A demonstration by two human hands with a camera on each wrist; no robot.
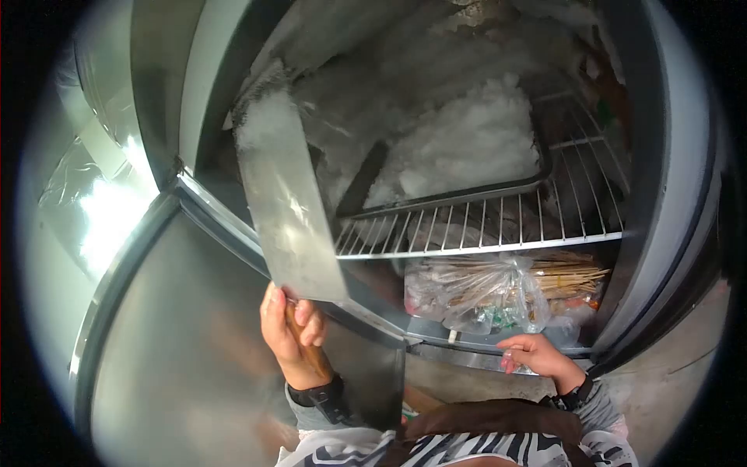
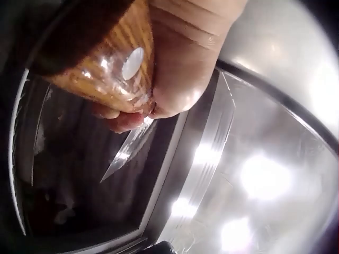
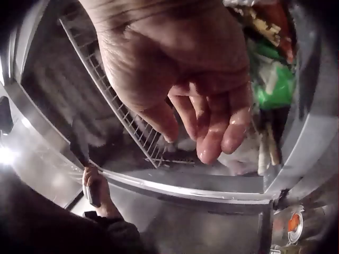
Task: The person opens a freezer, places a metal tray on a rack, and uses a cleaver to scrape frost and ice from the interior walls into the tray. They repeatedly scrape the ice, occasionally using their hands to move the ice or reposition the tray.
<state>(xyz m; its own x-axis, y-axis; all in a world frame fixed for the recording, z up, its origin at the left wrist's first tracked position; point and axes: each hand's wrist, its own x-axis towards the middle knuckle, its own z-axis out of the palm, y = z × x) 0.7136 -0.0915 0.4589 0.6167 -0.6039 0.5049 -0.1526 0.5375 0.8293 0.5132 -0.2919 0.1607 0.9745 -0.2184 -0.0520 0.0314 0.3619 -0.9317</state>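
Note:
My left hand [image 1: 278, 336] grips the wooden handle [image 2: 114, 71] of a cleaver. Its broad blade [image 1: 292, 210] points up into the freezer's left side, with white frost on the far end. Right of the blade, a dark-rimmed tray [image 1: 467, 193] sits on the wire shelf [image 1: 482, 251], heaped with frost and ice [image 1: 471, 140]. Low in front of the cabinet hangs my right hand [image 1: 541, 358], its fingers loosely bent and wet-looking, holding nothing in the right wrist view.
Below the shelf lies a clear plastic bag [image 1: 475, 292] with thin wooden skewers [image 1: 572, 275]. The metal freezer door [image 1: 210, 342] stands swung out at the left. Thick frost [image 1: 373, 70] coats the back. A green package [image 3: 278, 89] and a can [image 3: 295, 227] show in the right wrist view.

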